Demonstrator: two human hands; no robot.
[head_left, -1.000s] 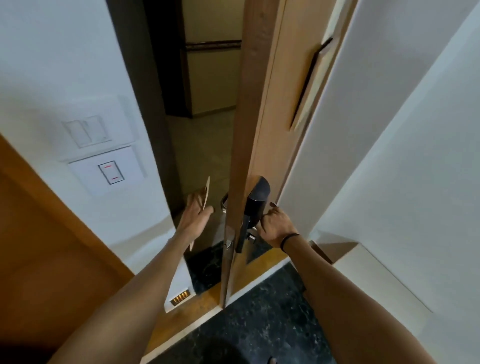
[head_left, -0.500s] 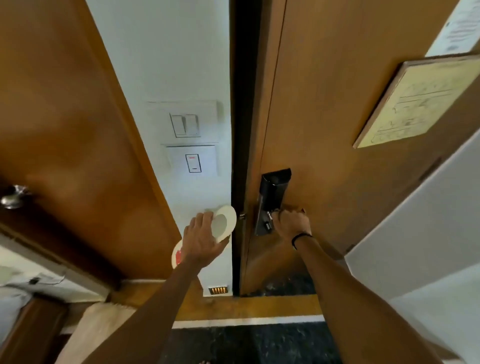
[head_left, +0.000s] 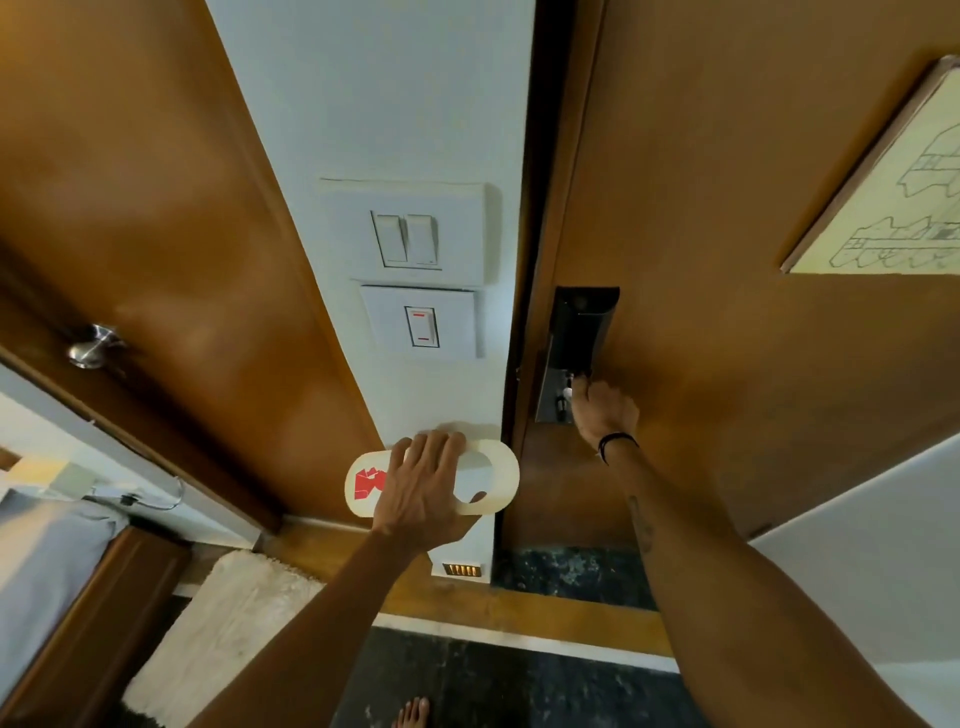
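My left hand holds a cream door hanger with a round hole and a red mark, flat in front of the white wall strip. My right hand reaches to the bottom of the black lock plate on the wooden door; its fingers are curled at the small silver latch there. The door stands shut against its dark frame. A black band circles my right wrist.
Two white switch plates sit on the wall above the hanger. A second wooden door with a silver knob is at the left. A framed floor plan hangs on the door. A white rug lies below left.
The door has swung from open to shut. The view turned to face the wall and door. My left hand turned the hanger from edge-on to flat and lowered it slightly.
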